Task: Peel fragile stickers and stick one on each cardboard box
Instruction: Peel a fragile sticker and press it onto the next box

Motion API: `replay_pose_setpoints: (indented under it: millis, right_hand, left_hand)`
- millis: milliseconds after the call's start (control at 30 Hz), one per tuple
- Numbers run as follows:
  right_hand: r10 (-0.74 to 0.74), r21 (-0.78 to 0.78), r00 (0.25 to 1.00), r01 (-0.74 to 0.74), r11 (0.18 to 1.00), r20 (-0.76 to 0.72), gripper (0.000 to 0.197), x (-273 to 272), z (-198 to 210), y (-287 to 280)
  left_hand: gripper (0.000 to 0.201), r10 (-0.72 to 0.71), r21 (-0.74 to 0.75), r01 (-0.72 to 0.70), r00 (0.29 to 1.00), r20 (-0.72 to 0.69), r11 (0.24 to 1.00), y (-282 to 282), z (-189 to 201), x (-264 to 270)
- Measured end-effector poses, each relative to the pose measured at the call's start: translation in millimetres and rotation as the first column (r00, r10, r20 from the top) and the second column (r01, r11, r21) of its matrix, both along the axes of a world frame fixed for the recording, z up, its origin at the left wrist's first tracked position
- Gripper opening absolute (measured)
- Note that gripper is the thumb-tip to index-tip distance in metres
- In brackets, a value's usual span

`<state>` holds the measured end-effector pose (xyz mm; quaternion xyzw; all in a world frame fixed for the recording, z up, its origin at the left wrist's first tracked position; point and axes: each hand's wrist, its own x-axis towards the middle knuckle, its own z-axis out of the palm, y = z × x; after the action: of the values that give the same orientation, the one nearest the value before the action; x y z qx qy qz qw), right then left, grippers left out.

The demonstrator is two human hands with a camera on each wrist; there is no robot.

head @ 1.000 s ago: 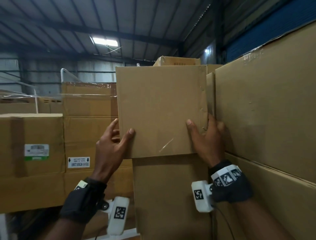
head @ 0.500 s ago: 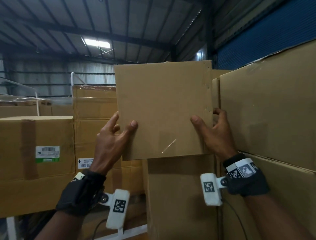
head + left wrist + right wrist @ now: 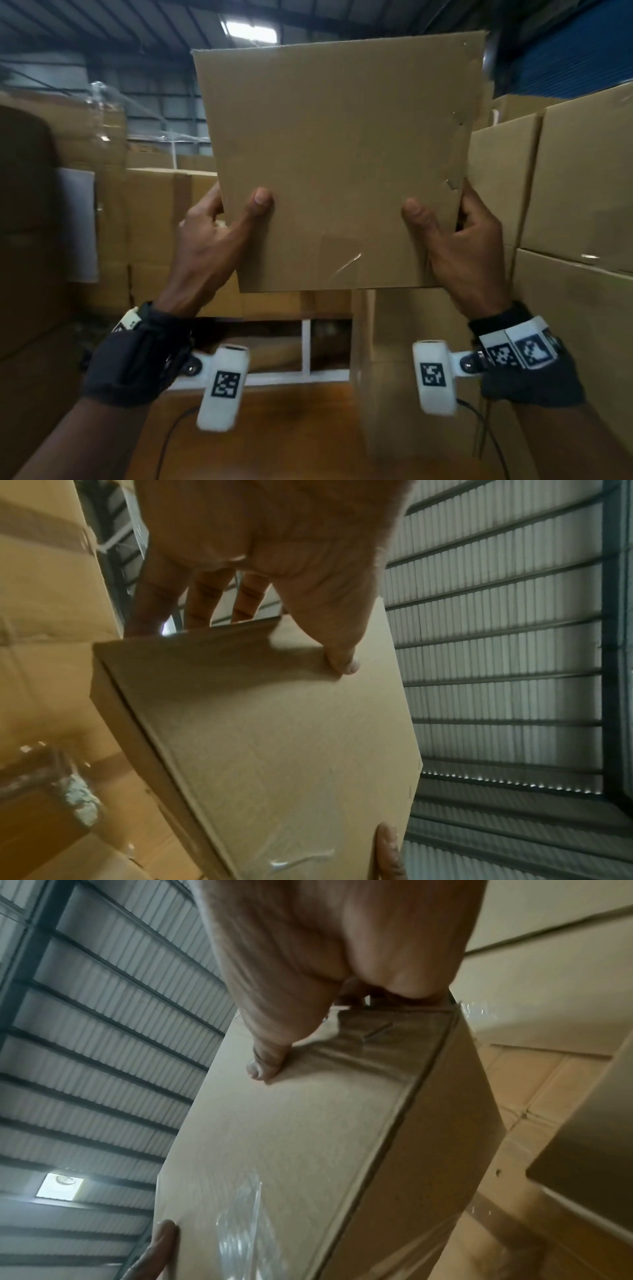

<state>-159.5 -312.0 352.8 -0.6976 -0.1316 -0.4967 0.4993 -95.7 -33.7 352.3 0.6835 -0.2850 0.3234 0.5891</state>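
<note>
Warehouse, stacked cartons (image 3: 579, 178) close on our right, open aisle left. We hold the cardboard box (image 3: 339, 154) aloft, clear of the stack it sat on a second ago. Left hand (image 3: 212, 246) and right hand (image 3: 459, 246) grip its lower side edges, thumbs on its front face.
</note>
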Motion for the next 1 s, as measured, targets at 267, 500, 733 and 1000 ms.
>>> replay_pose_setpoints:
  millis: [267, 500, 733, 1000]
  right_hand:
    - [0.188, 0.048, 0.964, -0.182, 0.982, -0.188, 0.078, -20.4, -73.0, 48.2]
    - [0.26, 0.102, 0.871, -0.24, 0.966, -0.416, 0.061, -7.8, -171.8, 78.0]
    - [0.18, 0.106, 0.733, -0.146, 0.984, -0.656, 0.039, 25.3, -249.0, 106.1]
    - [0.177, 0.161, 0.605, -0.081, 0.984, -0.776, 0.063, 71.4, -328.4, 145.7]
  left_hand:
    - [0.068, 0.109, 0.113, -0.09, 0.979, -0.174, 0.989, 64.0, -59.0, -58.6]
    - [0.07, 0.131, 0.198, -0.07, 0.941, -0.313, 0.978, 109.9, -142.0, -48.0]
    - [0.084, 0.153, 0.237, -0.05, 0.886, -0.439, 0.97, 142.5, -236.6, 1.2]
    - [0.064, 0.103, 0.267, 0.051, 0.84, -0.532, 0.962, 174.7, -314.1, 58.0]
